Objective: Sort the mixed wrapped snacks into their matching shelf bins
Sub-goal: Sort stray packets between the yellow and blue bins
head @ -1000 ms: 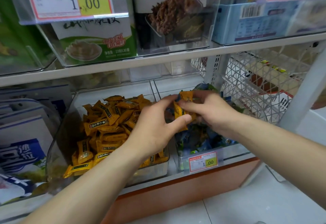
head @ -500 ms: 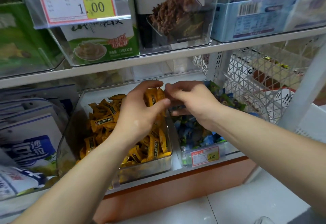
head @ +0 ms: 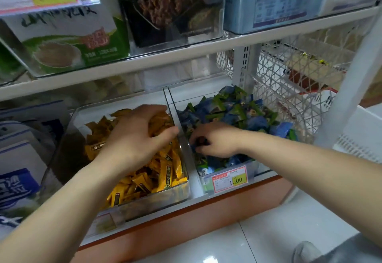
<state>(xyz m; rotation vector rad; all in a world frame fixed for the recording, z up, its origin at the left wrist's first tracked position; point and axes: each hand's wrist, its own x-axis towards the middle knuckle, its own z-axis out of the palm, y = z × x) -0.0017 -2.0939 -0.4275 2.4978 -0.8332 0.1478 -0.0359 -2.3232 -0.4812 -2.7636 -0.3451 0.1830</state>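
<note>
Head view: left hand (head: 134, 140) over the left clear bin (head: 157, 202) on the lower shelf (head: 194, 188), fingers and thumb curled round a few of the yellow wrapped snacks (head: 161, 171) that fill this bin. Right hand (head: 219, 140) down in the right clear bin (head: 255, 168) just beside it, fingers curled into the blue and green wrapped snacks (head: 237, 105) near the front — cannot tell whether it pinches one. Red-bordered price tag (head: 229, 179) on that bin's front wall, below the right wrist.
</note>
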